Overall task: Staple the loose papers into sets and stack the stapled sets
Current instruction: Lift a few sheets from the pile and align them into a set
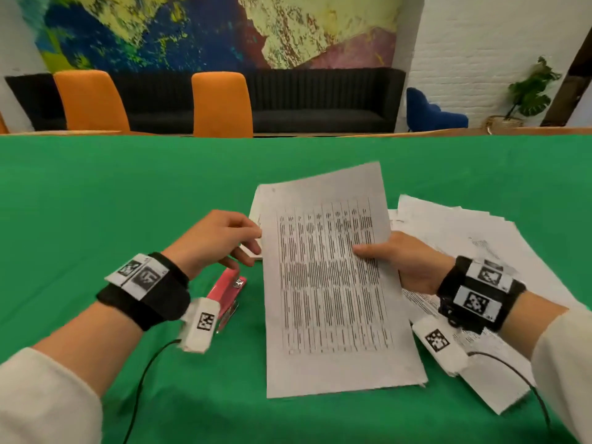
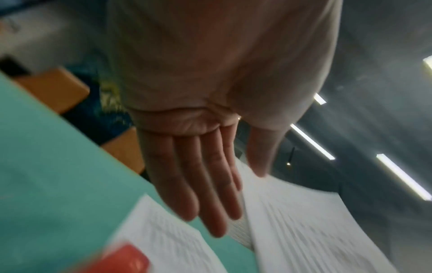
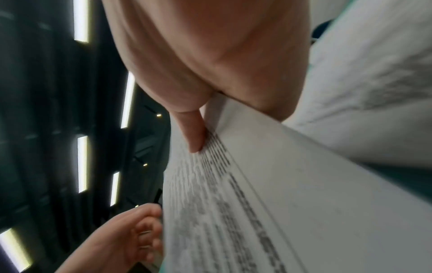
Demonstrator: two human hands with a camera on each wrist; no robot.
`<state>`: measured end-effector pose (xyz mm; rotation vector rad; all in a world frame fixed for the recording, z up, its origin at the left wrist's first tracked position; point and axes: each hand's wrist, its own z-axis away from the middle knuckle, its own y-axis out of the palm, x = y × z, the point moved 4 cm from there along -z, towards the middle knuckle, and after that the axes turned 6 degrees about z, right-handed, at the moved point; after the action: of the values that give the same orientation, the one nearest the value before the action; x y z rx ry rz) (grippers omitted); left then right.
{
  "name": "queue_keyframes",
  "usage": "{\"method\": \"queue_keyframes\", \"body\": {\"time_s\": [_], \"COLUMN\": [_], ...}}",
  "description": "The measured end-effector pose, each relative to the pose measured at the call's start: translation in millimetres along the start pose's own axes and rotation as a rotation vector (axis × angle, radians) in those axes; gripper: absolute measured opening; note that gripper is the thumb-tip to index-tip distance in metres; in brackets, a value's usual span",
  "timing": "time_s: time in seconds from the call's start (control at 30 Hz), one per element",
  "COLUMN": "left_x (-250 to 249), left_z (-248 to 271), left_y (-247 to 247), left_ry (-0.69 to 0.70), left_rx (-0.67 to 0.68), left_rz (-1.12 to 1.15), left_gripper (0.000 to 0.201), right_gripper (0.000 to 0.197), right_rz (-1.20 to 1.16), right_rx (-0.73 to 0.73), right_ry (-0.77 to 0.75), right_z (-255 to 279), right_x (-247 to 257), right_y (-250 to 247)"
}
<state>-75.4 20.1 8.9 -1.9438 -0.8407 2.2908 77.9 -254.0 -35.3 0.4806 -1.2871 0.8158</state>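
From the head camera, the right hand (image 1: 407,261) pinches a set of white printed sheets with dense table columns (image 1: 330,283) at its three o'clock edge, thumb on top, holding it tilted above the green cloth-covered table (image 1: 96,187). The left hand (image 1: 217,241) sits at the set's nine o'clock edge; whether its fingers grip the paper is unclear here. A red hand stapler (image 1: 229,296) lies on the cloth at seven o'clock of the set, just under the left wrist. A loose spread of white papers (image 1: 474,238) lies at three o'clock; a smaller white paper pile (image 1: 256,213) peeks out at ten o'clock.

The left wrist camera shows the left hand's fingers (image 2: 205,184) straight and holding nothing, just beside the paper.

The right wrist camera shows the right thumb (image 3: 194,133) pressed onto the printed page.

Judging by this, the held set looks not yet stapled and many loose sheets remain.
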Motion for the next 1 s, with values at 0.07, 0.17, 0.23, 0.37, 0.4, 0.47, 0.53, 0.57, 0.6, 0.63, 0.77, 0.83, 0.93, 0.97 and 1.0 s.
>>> {"method": "queue_keyframes", "body": {"time_s": [0.07,0.17,0.23,0.37,0.4,0.47,0.53,0.57,0.6,0.63,0.77,0.83,0.93,0.97,1.0], "left_x": [5.2,19.8,32.6,46.1,46.5,45.2,38.4,32.6,24.7,16.1,-30.4,-48.2,-49.9,-44.9,-37.4], "left_z": [1.0,1.8,5.0,12.4,12.1,6.9,2.3,1.7,2.4,3.1,-1.9,-10.6,-29.0,-35.2,-41.0], "left_y": [-16.8,-26.0,-20.2,-3.7,-2.8,-5.7,-11.5,-13.5,-15.5,-18.3,-40.3,-57.4,-73.2,-70.9,-64.1], "left_ry": [0.015,-0.05,-0.171,-0.284,-0.273,-0.212,-0.113,-0.072,-0.048,-0.036,0.15,0.305,0.422,0.375,0.293], "left_rx": [-0.033,0.028,0.152,0.275,0.277,0.285,0.317,0.339,0.358,0.369,0.265,0.066,-0.168,-0.222,-0.259], "left_rz": [-0.184,-0.706,-0.942,-1.041,-1.047,-1.021,-0.9,-0.767,-0.608,-0.449,-0.094,0.086,0.629,0.848,1.049], "left_gripper": [0.021,0.042,0.052,0.037,0.035,0.034,0.036,0.037,0.038,0.04,0.053,0.055,0.038,0.033,0.033], "right_gripper": [0.042,0.043,0.046,0.047,0.047,0.048,0.049,0.049,0.049,0.048,0.048,0.047,0.045,0.043,0.041], "right_rz": [-0.037,-0.031,-0.035,-0.042,-0.04,-0.04,-0.035,-0.029,-0.022,-0.021,-0.029,-0.041,-0.056,-0.06,-0.064], "right_rx": [0.065,0.093,0.073,0.045,0.044,0.04,0.038,0.037,0.037,0.036,0.035,0.036,0.033,0.033,0.035], "right_ry": [0.045,0.085,0.105,0.107,0.105,0.103,0.101,0.1,0.099,0.098,0.095,0.088,0.078,0.074,0.071], "right_z": [-1.5,-4.1,-5.9,-8.5,-8.9,-9.2,-9.7,-9.9,-10.0,-10.3,-11.4,-11.5,-11.5,-11.7,-11.8], "right_x": [-19.1,-36.9,-44.7,-52.1,-52.8,-52.7,-52.4,-52.6,-52.7,-53.3,-55.3,-55.5,-55.7,-55.9,-55.9], "right_y": [3.5,6.2,4.2,-0.1,-0.4,-0.5,0.0,-0.2,-0.1,-0.3,-0.9,-0.2,1.2,0.9,0.9]}}
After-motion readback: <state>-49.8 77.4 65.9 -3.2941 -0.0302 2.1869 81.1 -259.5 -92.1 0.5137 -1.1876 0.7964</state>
